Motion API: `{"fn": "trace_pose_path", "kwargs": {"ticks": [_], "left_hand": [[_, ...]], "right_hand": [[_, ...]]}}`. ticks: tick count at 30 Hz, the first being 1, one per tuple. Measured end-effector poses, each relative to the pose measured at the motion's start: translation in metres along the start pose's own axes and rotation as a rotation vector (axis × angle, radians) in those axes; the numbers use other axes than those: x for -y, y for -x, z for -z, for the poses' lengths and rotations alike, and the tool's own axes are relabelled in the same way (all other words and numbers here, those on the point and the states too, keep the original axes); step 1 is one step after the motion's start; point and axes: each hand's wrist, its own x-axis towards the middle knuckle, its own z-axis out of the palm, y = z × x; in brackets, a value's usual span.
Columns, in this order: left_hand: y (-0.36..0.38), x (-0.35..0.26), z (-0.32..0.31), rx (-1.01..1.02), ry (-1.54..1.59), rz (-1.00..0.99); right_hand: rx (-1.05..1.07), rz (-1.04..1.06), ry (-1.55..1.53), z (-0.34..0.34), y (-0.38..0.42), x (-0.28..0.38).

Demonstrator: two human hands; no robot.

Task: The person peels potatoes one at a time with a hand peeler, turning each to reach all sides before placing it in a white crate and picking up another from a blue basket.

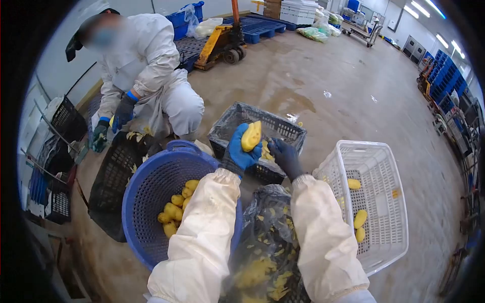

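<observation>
My left hand (pixel 243 151), in a blue glove, is closed around a peeled yellow potato (pixel 251 136), held up over a black crate (pixel 227 118) lined with dark plastic. Close beside it, my right hand (pixel 284 155), in a dark glove, has its fingers curled in; whatever they grip is too dark and small to make out. Below my left forearm stands a round blue basket (pixel 139 202) with several peeled potatoes (pixel 174 211) inside. Yellow peelings (pixel 257 272) lie on dark plastic between my forearms.
A white crate (pixel 399 202) on the right holds a few potatoes (pixel 360 218). At the upper left, a crouching co-worker (pixel 146 65) in white, wearing gloves, leans over a black crate (pixel 108 182) with peelings. Behind stand a pallet jack (pixel 214 45) and a blue pallet (pixel 260 29).
</observation>
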Motion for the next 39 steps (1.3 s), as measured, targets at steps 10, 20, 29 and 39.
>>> {"fn": "trace_pose_path", "kwargs": {"ticks": [10, 20, 29, 39], "left_hand": [[0.034, -0.016, 0.016, 0.309, 0.151, 0.021], [0.105, 0.033, -0.002, 0.313, 0.213, -0.032], [0.099, 0.048, -0.030, 0.209, 0.134, -0.036], [0.061, 0.036, -0.008, 0.075, 0.055, 0.105]], "right_hand": [[0.027, -0.676, -0.159, 0.013, -0.001, -0.006], [-0.041, 0.169, 0.135, 0.059, 0.118, 0.115], [0.004, 0.247, 0.466, 0.076, 0.105, 0.116], [-0.078, 0.059, 0.281, 0.053, 0.068, 0.066]]}}
